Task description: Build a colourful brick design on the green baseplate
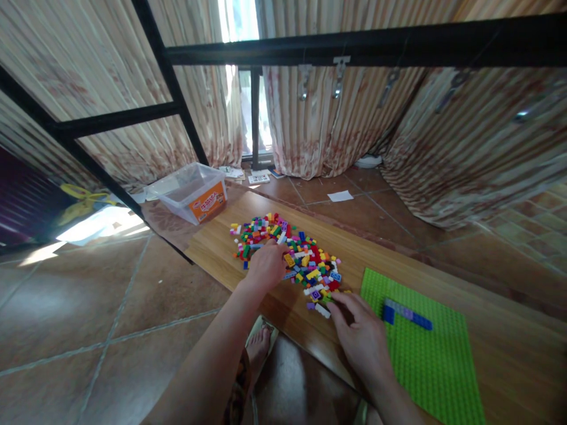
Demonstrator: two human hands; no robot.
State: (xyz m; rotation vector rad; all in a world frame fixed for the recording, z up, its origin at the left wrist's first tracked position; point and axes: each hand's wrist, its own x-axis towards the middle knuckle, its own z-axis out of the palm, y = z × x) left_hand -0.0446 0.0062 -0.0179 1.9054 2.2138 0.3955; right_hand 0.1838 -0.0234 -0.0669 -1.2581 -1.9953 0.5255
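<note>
A heap of small coloured toy building bricks [312, 274] lies spread on a wooden board. My left hand [268, 265] reaches into the near side of the heap, fingers curled down among the bricks; the fingertips are partly hidden, and any brick in them cannot be made out. At the heap's right end, my right hand [361, 333] has its thumb and fingers bent close together beside a white brick [323, 310]; what they pinch, if anything, is too small to name. Right of that hand lies a green baseplate [436, 348] bearing a joined row of blue, grey and purple bricks [407, 313].
A clear plastic tub [195, 186] with an orange label stands at the board's [345, 242] far left end. Black metal bars [266, 54] cross above, before striped curtains [319, 118]. Papers [340, 196] lie on the tiled floor, and a foot [259, 342] shows below the board.
</note>
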